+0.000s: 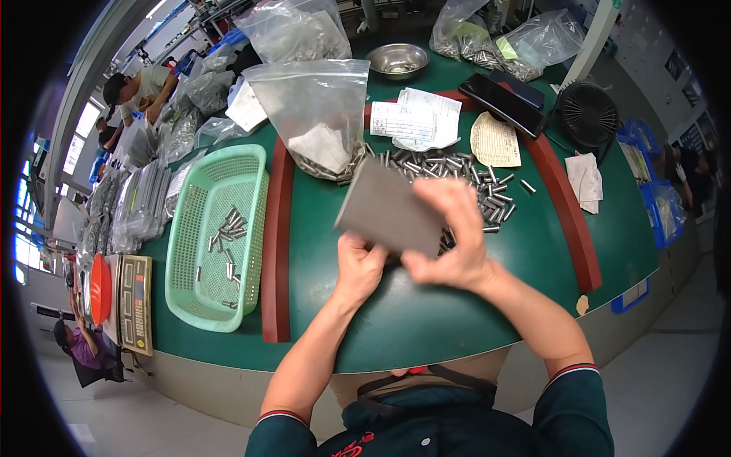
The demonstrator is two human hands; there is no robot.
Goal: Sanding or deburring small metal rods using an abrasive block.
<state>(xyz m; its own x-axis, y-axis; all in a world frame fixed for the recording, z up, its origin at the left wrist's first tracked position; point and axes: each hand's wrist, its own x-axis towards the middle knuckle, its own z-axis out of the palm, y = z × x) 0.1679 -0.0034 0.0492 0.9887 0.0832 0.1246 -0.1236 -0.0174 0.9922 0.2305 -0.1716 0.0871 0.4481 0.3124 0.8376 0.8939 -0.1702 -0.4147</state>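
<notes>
Big green table spread out under a grey-brown slab, pretty crowded honestly; mint-green basket well left of the slab, with a loose scatter of short metal pins inside; two long red-brown strips on the tabletop too, the left strip between slab and basket, the right strip curving away on the slab's right; clear zip bag just behind the slab and a bit to its left, white slip and more pins down at the bottom; chunky beige scale far left of the slab, past the basket; slab itself tilted, broad flat face showing, kinda smeared by motion; black fan off behind the slab and well to its right; left hand clenched on the slab's lower edge, fingers curled; right hand over by the slab's right edge, thumb and fingers bent and spread apart, too blurry to say for sure whether gripping it or only brushing it; black phone behind the slab, toward the right; shiny metal bowl farther back behind the slab; white papers between slab and bowl; and smallest of all, a heap of metal pins just behind and right of the slab.
</notes>
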